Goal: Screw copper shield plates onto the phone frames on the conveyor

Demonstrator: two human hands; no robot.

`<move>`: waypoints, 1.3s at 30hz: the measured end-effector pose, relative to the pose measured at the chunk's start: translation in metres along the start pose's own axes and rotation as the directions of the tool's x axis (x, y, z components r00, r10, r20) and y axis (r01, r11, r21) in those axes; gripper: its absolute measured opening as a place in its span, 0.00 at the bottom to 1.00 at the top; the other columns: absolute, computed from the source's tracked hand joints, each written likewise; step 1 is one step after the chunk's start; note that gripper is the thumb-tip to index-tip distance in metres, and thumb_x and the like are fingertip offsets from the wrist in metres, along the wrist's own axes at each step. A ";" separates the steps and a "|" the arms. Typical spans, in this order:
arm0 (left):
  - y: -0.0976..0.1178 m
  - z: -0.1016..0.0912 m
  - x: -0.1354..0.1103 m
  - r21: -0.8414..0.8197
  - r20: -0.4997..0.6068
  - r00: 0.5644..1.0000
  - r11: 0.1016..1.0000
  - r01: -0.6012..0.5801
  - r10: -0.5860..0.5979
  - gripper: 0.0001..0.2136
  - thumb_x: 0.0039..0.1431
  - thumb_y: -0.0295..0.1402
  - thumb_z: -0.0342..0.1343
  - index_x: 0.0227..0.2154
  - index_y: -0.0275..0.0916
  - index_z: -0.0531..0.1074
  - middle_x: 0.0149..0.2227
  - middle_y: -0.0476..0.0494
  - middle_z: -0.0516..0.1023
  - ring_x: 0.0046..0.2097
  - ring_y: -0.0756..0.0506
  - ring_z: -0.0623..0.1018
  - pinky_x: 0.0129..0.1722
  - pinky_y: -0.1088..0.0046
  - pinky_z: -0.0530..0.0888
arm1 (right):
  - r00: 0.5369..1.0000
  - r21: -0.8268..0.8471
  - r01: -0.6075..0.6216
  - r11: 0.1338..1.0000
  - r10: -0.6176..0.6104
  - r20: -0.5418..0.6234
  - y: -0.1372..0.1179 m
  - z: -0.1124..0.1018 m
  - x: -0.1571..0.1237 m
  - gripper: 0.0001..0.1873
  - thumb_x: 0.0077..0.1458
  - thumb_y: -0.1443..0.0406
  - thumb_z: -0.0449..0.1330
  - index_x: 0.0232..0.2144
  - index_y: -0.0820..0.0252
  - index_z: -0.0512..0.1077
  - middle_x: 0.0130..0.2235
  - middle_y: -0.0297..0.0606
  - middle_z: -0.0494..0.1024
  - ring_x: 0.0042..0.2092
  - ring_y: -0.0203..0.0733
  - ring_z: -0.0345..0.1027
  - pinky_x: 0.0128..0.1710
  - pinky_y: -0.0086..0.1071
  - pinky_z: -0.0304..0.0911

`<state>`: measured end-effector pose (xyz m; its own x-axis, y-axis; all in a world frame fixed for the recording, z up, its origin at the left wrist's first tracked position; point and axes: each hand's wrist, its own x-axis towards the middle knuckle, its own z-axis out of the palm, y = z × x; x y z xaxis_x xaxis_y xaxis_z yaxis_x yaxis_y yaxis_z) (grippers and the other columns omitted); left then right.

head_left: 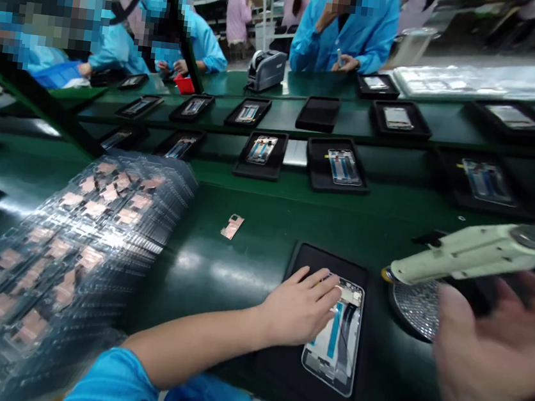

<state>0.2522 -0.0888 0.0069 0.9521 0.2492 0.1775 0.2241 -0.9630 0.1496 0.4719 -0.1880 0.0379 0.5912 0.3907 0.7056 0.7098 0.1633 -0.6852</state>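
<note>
My left hand (302, 306) lies with its fingers stretched flat over the upper part of a phone frame (342, 357), covering that corner. The frame has blue strips and dark cables inside, and it sits in a black tray (285, 383) on the green bench. At the right edge my right hand (486, 354), somewhat blurred, has its thumb and fingers apart, just below a pale green electric screwdriver (469, 252). The screwdriver leans sideways, its yellowish tip over a round dish of small screws (413, 304). Nothing shows in that hand.
A copper-coloured plate (232, 227) lies on the bench. Left of it, stacked clear plastic trays (180, 181) hold several copper pieces. Black trays with phone frames (263, 152) line the conveyor beyond. A tape dispenser (266, 70) and people in blue (373, 32) are across.
</note>
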 end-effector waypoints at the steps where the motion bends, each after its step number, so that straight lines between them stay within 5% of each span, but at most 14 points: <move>1: 0.000 0.002 0.000 0.015 0.003 1.000 1.000 -0.005 0.005 0.20 0.76 0.37 0.41 0.62 0.32 0.67 0.68 0.36 0.67 0.70 0.40 0.64 0.66 0.57 0.65 | 0.995 0.098 -0.090 0.991 0.085 0.050 0.000 0.008 0.011 0.44 0.47 0.57 0.74 0.63 0.53 0.63 0.64 0.50 0.65 0.64 0.58 0.63 0.62 0.55 0.65; 4: 0.001 0.004 0.000 0.050 0.024 1.000 0.999 0.007 -0.008 0.21 0.77 0.36 0.39 0.64 0.33 0.66 0.68 0.37 0.67 0.71 0.42 0.63 0.67 0.57 0.64 | 0.899 0.184 -0.385 0.905 0.322 0.295 0.004 0.027 0.037 0.36 0.49 0.55 0.74 0.57 0.59 0.70 0.49 0.48 0.79 0.47 0.53 0.77 0.44 0.45 0.77; 6: 0.001 0.004 -0.002 0.063 0.050 0.999 0.998 0.009 -0.012 0.21 0.77 0.33 0.38 0.65 0.33 0.64 0.69 0.38 0.65 0.71 0.42 0.62 0.67 0.56 0.63 | 0.864 0.153 -0.431 0.889 0.358 0.355 0.008 0.030 0.045 0.26 0.51 0.57 0.73 0.50 0.62 0.75 0.42 0.45 0.80 0.39 0.49 0.78 0.37 0.39 0.76; 11: 0.004 0.001 -0.007 0.081 0.073 0.997 0.997 0.008 -0.014 0.23 0.74 0.31 0.40 0.67 0.31 0.60 0.71 0.35 0.62 0.73 0.37 0.59 0.69 0.50 0.58 | 0.970 0.228 -0.237 0.944 0.216 0.113 0.014 0.012 0.039 0.11 0.50 0.65 0.70 0.35 0.64 0.76 0.35 0.41 0.78 0.27 0.41 0.72 0.27 0.36 0.71; 15: 0.004 0.001 -0.006 0.063 0.075 0.997 0.998 0.008 -0.012 0.24 0.72 0.29 0.43 0.68 0.31 0.59 0.71 0.36 0.62 0.73 0.37 0.57 0.70 0.52 0.56 | 0.990 0.221 -0.122 0.968 0.134 -0.038 0.022 0.005 0.032 0.11 0.47 0.68 0.71 0.33 0.65 0.75 0.32 0.40 0.77 0.25 0.42 0.71 0.23 0.35 0.68; 29: 0.002 -0.009 0.002 0.038 0.173 0.983 0.997 -0.063 0.055 0.28 0.66 0.25 0.47 0.69 0.33 0.56 0.71 0.28 0.59 0.72 0.34 0.61 0.66 0.54 0.62 | 0.976 0.143 -0.195 0.970 0.206 -0.068 0.042 0.012 0.032 0.11 0.47 0.64 0.68 0.34 0.63 0.74 0.30 0.37 0.76 0.24 0.39 0.70 0.25 0.35 0.68; 39: 0.002 -0.007 0.001 0.024 0.143 0.989 0.998 -0.049 0.045 0.26 0.68 0.26 0.47 0.68 0.33 0.58 0.70 0.31 0.61 0.71 0.36 0.61 0.66 0.55 0.63 | 0.966 0.093 -0.237 0.967 0.245 -0.082 0.041 0.013 0.031 0.14 0.47 0.63 0.67 0.35 0.63 0.73 0.30 0.37 0.75 0.26 0.41 0.71 0.29 0.38 0.70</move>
<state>0.2523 -0.0903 0.0139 0.9812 0.1880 0.0435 0.1819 -0.9763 0.1174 0.5142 -0.1575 0.0293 0.7763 0.3430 0.5289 0.5108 0.1494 -0.8466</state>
